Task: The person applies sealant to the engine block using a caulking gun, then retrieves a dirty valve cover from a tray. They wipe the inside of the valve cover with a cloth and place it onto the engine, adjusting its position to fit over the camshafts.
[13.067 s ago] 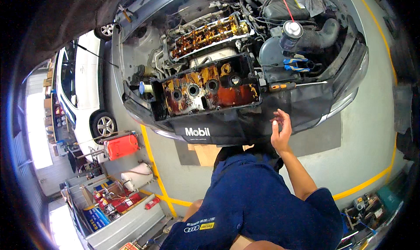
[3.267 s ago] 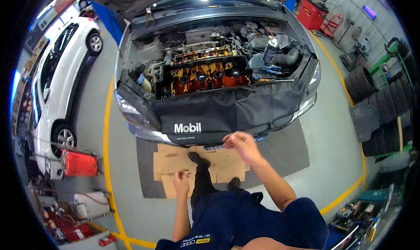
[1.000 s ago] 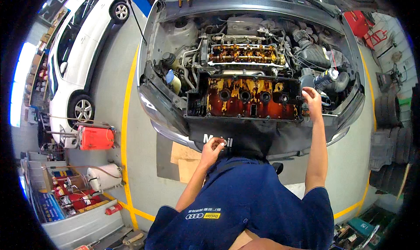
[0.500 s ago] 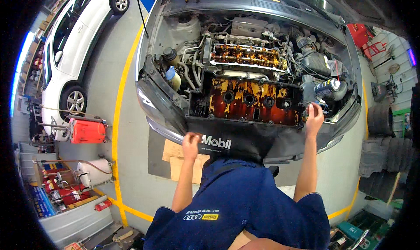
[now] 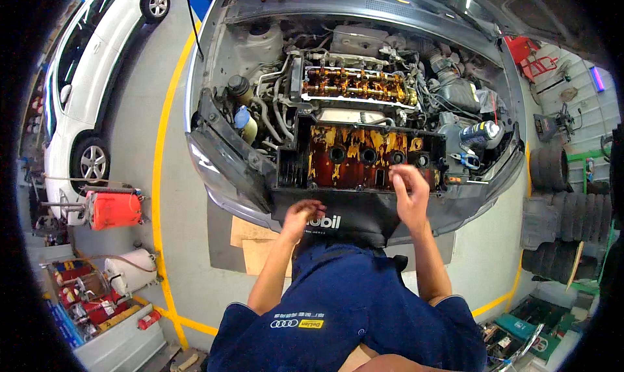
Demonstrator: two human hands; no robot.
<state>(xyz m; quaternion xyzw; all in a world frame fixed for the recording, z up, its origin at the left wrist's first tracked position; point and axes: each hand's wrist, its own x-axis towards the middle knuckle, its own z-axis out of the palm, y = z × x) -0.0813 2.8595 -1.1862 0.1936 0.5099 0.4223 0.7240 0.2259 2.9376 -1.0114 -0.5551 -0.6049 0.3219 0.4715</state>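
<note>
An upturned valve cover [image 5: 351,177], dark and stained with brown oil, lies across the car's front edge with its inner side up. Over the lower rim of the cover, right of its middle, is my right hand [image 5: 412,193], its fingers curled and the fingertips close together. My left hand [image 5: 303,218] hovers in front of the cover's lower left part, above the black fender mat [image 5: 364,219], with fingers bent in. Whatever either hand may pinch is too small to make out. Behind the cover, the open cylinder head [image 5: 357,86] shows its oily camshafts.
Right of the cover a spray can [image 5: 478,132] lies tilted, beside a blue-handled tool [image 5: 467,160] and a small orange object [image 5: 455,179]. A blue-capped reservoir [image 5: 243,119] is at left. A white car [image 5: 84,92], a red tank [image 5: 116,208] and stacked tyres [image 5: 547,167] stand around.
My right hand has moved left from the cover's right end to its lower rim. My left hand has shifted slightly right. The view has turned a little, moving the car leftward.
</note>
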